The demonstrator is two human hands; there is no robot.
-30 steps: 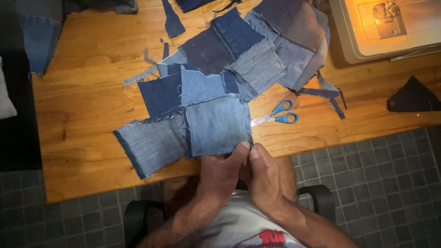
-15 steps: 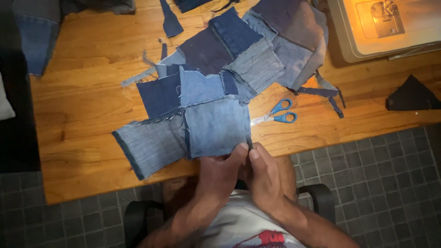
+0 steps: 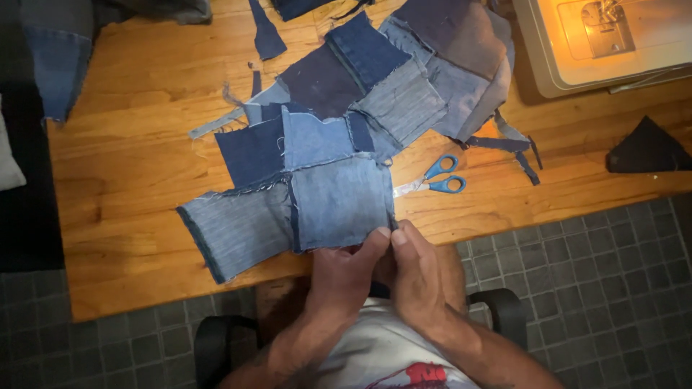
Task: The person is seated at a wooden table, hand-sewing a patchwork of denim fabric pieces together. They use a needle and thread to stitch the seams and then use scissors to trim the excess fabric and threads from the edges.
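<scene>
Hands at the near edge of the wooden table (image 3: pixel 130 216), both pinching the bottom right corner of a denim patchwork (image 3: pixel 317 194). Left hand (image 3: pixel 346 270) with thumb pressed against the lower edge of the medium-blue square (image 3: pixel 339 202); right hand (image 3: pixel 417 277) just beside it, fingers (image 3: pixel 398 238) pressed together on the same corner, the two hands touching. Patchwork spread flat on the table, joined squares running from a pale striped piece (image 3: pixel 234 227) at the left, up through darker blue patches (image 3: pixel 252 151), toward a heap of further denim pieces (image 3: pixel 432 65) at the far side. Blue-handled scissors (image 3: pixel 436 179) lying on the table just right of the held corner, apart from the hands. Loose denim strips (image 3: pixel 515 144) near the scissors. Lit sewing machine (image 3: pixel 613 36) at the far right corner of the table. Dark triangular cloth scrap (image 3: pixel 645 148) at the right edge. Grey tiled floor (image 3: pixel 613 288) below, black chair armrests (image 3: pixel 501 313) at either side of the seated body.
</scene>
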